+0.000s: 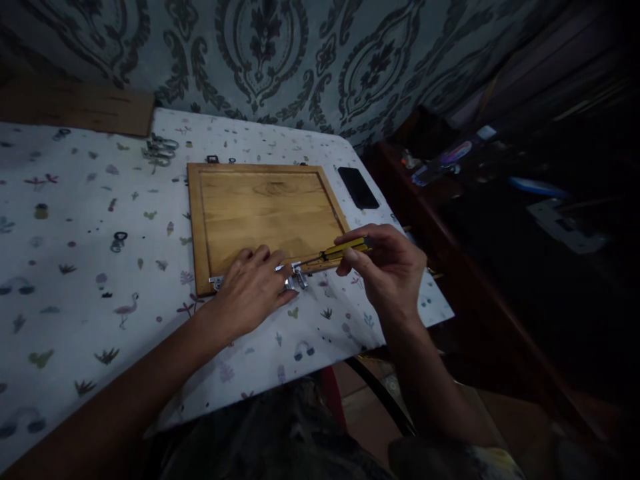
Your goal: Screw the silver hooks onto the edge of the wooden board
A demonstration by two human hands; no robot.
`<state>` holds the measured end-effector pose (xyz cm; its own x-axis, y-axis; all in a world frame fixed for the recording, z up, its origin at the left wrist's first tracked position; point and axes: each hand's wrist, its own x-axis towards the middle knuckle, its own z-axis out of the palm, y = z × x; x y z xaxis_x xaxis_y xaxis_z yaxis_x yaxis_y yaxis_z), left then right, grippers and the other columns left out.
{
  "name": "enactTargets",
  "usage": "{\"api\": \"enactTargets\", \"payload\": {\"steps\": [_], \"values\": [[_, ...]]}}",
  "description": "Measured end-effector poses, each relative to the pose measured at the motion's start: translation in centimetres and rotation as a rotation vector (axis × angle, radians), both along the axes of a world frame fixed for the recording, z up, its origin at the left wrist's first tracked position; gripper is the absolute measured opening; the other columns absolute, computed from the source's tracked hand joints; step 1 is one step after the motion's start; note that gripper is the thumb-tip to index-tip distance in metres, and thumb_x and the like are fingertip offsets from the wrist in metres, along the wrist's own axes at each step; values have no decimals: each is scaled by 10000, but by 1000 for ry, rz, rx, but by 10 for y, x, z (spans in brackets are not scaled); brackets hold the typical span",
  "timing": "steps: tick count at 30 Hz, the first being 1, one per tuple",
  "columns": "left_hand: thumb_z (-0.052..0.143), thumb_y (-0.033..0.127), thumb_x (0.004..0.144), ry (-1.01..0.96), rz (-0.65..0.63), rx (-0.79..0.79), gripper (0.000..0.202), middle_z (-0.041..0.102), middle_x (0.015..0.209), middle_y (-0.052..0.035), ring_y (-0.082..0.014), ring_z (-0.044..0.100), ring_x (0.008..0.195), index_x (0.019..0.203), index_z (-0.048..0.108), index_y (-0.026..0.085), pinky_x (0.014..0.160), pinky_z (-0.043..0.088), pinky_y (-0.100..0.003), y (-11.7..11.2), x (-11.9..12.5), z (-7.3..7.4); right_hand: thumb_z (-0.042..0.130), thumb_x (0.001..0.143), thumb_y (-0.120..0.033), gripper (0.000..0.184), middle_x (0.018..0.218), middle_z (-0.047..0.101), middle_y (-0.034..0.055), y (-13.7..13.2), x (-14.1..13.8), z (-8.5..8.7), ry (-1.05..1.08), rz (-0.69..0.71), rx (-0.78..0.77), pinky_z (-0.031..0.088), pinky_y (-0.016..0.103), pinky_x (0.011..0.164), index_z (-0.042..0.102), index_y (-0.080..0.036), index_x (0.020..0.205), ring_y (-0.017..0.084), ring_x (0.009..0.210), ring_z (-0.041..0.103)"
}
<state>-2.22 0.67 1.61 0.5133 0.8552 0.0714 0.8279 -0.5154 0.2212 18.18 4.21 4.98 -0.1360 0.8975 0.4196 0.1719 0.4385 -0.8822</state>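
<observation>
Screwdriver: a yellow-handled screwdriver (344, 249) is held nearly level over the near right corner of a wooden door panel (265, 213); its thin dark shaft runs left and down towards a metal hinge (300, 275); whether the tip touches the hinge cannot be told in the dim light
Hinge: silver, fixed at the near edge of the door panel, between the two hands; a second metal fitting (216, 281) shows at the panel's near left corner
Right hand: the right hand (387, 267) hovers just off the panel's near right corner; its fingers are closed tight around the yellow handle, thumb beneath, forefinger along the top
Left hand: the left hand (255, 290) lies palm down across the panel's near edge; its fingers are stretched out flat and loosely spread, gripping nothing, the tips resting on the wood just beside the hinge
Door panel: honey-coloured wood with a raised frame, lying flat towards the right side of the table (75, 267)
Table: covered by a white cloth printed with small flamingos, leaves and headphones; the person sits at its near edge
Around the panel: a dark phone (357, 187) lies face up just beyond the panel's far right corner; a heap of metal fittings (160, 150) sits off the far left corner; a small ring-shaped piece (119, 241) lies well to the left; a brown board (75, 107) rests at the table's far left edge
Backdrop: a wall (265, 53) with grey damask patterning rises behind the table
</observation>
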Motion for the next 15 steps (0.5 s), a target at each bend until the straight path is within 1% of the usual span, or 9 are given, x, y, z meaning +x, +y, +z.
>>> {"api": "enactTargets", "payload": {"steps": [6,11,15], "values": [[611,421,946,-6,10,35,306,656,1081,-79,-271,552,1087,1132,676,187,919,418,-411,-1,0,-2,834,751,-358,246,803,703,-26,0,-5,2,-6,-30,2,546,210,416,669,-214,865,61,445,585],[605,426,949,-10,13,42,316,658,1103,-73,-272,553,1102,1154,670,195,938,417,-419,-1,1,-2,842,742,-316,232,783,695,-36,-1,-6,3,2,-27,10,539,193,418,665,-213,850,59,455,597],[599,422,952,-5,10,35,326,656,1112,-76,-274,551,1113,1169,669,188,934,418,-420,-1,1,-1,848,732,-329,243,773,690,-41,-1,-6,4,-6,-40,14,539,194,410,664,-210,837,61,451,597]]}}
